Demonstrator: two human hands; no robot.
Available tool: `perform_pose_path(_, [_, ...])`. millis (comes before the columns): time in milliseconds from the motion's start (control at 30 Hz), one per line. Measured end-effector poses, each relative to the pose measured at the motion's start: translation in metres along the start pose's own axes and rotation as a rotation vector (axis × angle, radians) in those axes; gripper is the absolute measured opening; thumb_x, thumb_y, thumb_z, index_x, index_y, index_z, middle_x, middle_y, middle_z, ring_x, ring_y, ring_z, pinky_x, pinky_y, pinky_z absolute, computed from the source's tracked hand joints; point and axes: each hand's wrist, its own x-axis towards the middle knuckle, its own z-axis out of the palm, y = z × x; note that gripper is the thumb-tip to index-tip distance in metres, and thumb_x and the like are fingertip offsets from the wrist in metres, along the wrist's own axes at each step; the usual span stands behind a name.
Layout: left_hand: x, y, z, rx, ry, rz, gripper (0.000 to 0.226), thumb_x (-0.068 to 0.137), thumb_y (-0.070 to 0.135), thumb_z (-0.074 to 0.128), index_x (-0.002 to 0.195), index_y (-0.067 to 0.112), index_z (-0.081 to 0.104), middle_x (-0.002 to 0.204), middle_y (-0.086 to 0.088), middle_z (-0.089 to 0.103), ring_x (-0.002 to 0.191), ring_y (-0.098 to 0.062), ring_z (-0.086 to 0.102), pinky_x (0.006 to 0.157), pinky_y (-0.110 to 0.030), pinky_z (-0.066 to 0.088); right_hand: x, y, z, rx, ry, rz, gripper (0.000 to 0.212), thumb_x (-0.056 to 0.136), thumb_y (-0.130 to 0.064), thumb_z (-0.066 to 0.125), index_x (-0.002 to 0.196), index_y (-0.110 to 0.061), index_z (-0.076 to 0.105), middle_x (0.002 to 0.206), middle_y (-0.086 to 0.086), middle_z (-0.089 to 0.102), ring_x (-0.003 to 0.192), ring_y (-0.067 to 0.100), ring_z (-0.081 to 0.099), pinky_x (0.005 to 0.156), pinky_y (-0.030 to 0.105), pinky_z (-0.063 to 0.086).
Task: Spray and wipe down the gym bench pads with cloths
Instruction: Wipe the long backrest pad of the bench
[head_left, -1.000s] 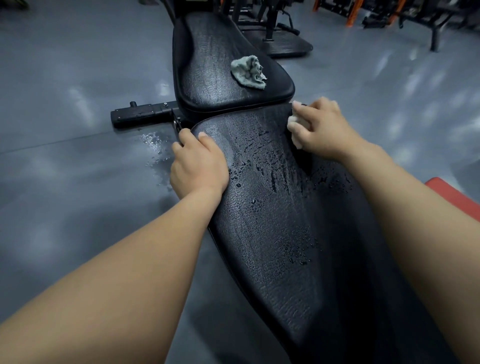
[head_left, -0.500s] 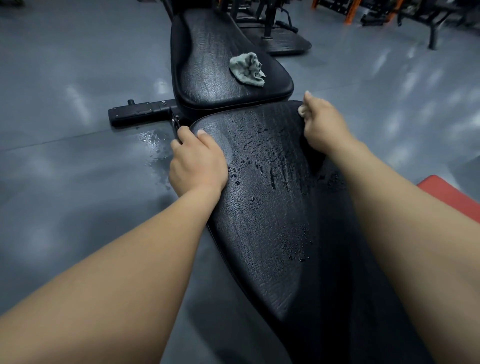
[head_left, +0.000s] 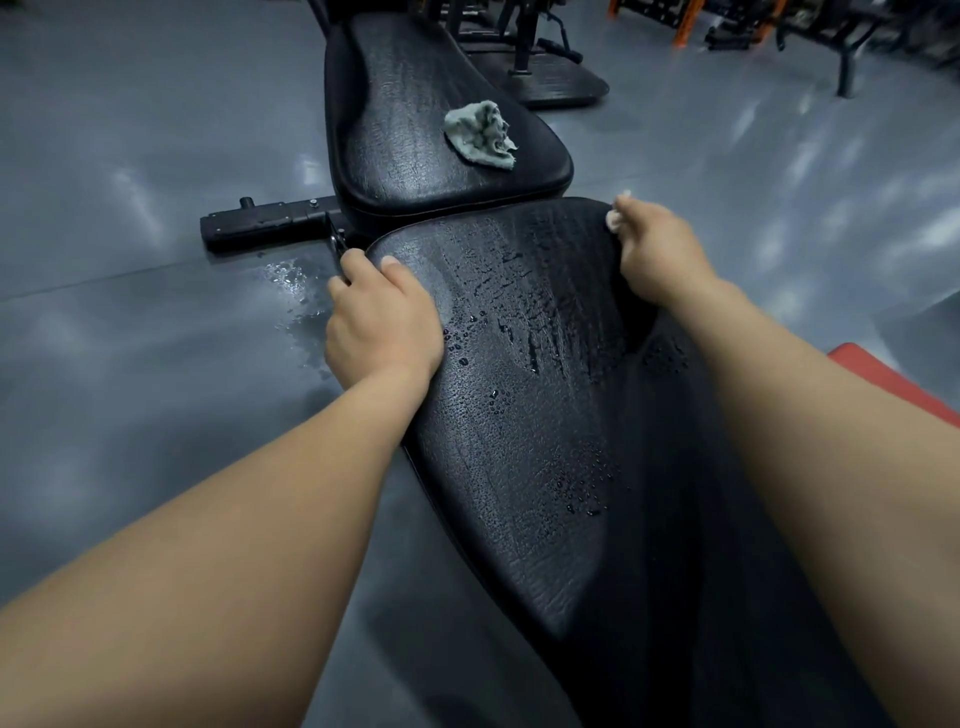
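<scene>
Two pads: far pad (head_left: 405, 130) cut off at top, near pad (head_left: 519, 415) beaded with droplets (head_left: 587, 493). Two cloths: grey cloth (head_left: 480, 135) crumpled on far pad; white cloth (head_left: 615, 221) mostly hidden in right hand (head_left: 660, 254), fingers curled round it at near pad's far-right corner. Left hand (head_left: 384, 317) grips near pad's left edge.

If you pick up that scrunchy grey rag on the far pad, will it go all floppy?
Probably floppy: the grey rag lies in soft crumpled folds, so it would likely droop and unfold. It looks thin, so it is likely light. It sits slumped on the far pad, so it shouldn't roll.
</scene>
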Motion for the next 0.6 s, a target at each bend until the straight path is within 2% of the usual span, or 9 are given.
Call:
perform_pose_path(133, [0.0, 0.001, 0.001, 0.0, 0.004, 0.002, 0.046, 0.107, 0.04, 0.029, 0.142, 0.015, 0.044, 0.14, -0.017, 0.053, 0.119, -0.045, 0.056, 0.093, -0.047, 0.043, -0.011, -0.029, 0.003, 0.038, -0.01, -0.094, 0.019, 0.101, -0.007, 0.045, 0.111, -0.004, 0.06, 0.115, 0.018, 0.065, 0.111, 0.039, 0.058, 0.091, 0.036, 0.044])
perform_pose_path(200, [0.0, 0.0, 0.001, 0.0, 0.002, 0.004, 0.046, 0.107, 0.04, 0.029, 0.142, 0.015, 0.044, 0.14, -0.018, 0.053, 0.119, -0.045, 0.056, 0.094, -0.047, 0.043, -0.021, -0.05, 0.009, 0.059, -0.044, -0.192, 0.033, 0.101, -0.006, 0.048, 0.131, -0.007, 0.061, 0.136, 0.013, 0.061, 0.128, 0.032, 0.053, 0.109, 0.033, 0.04])
perform_pose_path(267, [0.0, 0.001, 0.0, 0.001, 0.0, 0.002, 0.046, 0.107, 0.04, 0.029, 0.141, 0.014, 0.044, 0.14, -0.019, 0.053, 0.12, -0.046, 0.055, 0.095, -0.048, 0.043, -0.037, -0.067, 0.014, 0.092, -0.084, -0.325, 0.046, 0.099, -0.005, 0.049, 0.145, -0.011, 0.054, 0.15, 0.006, 0.051, 0.137, 0.023, 0.047, 0.117, 0.03, 0.033])
perform_pose_path(333, [-0.001, 0.001, 0.0, 0.003, 0.001, 0.002, 0.046, 0.107, 0.04, 0.03, 0.142, 0.014, 0.044, 0.14, -0.019, 0.053, 0.12, -0.046, 0.055, 0.095, -0.048, 0.043, -0.049, -0.07, 0.019, 0.1, -0.115, -0.484, 0.048, 0.1, -0.005, 0.046, 0.146, -0.012, 0.051, 0.151, 0.004, 0.049, 0.137, 0.023, 0.047, 0.118, 0.036, 0.035])
perform_pose_path(400, [-0.001, 0.001, 0.0, 0.007, 0.001, 0.001, 0.046, 0.107, 0.04, 0.03, 0.142, 0.014, 0.045, 0.139, -0.019, 0.053, 0.12, -0.046, 0.055, 0.094, -0.048, 0.043, -0.049, -0.06, 0.017, 0.064, -0.123, -0.536, 0.047, 0.102, -0.008, 0.046, 0.149, -0.014, 0.049, 0.156, 0.005, 0.046, 0.143, 0.025, 0.043, 0.12, 0.042, 0.035])
perform_pose_path(467, [-0.001, 0.001, 0.0, 0.007, 0.0, 0.0, 0.045, 0.107, 0.04, 0.029, 0.141, 0.014, 0.045, 0.139, -0.019, 0.053, 0.12, -0.046, 0.055, 0.094, -0.047, 0.043, -0.043, -0.046, 0.009, 0.02, -0.111, -0.452, 0.047, 0.103, -0.009, 0.046, 0.15, -0.015, 0.048, 0.158, 0.005, 0.044, 0.145, 0.026, 0.041, 0.12, 0.044, 0.034])
perform_pose_path(600, [-0.001, 0.001, 0.0, 0.0, 0.001, 0.002, 0.045, 0.107, 0.04, 0.029, 0.14, 0.014, 0.045, 0.14, -0.019, 0.053, 0.12, -0.045, 0.055, 0.094, -0.047, 0.042, -0.027, -0.011, -0.006, -0.02, -0.062, -0.109, 0.035, 0.102, -0.005, 0.045, 0.136, 0.0, 0.054, 0.145, 0.021, 0.052, 0.134, 0.038, 0.048, 0.11, 0.044, 0.038])
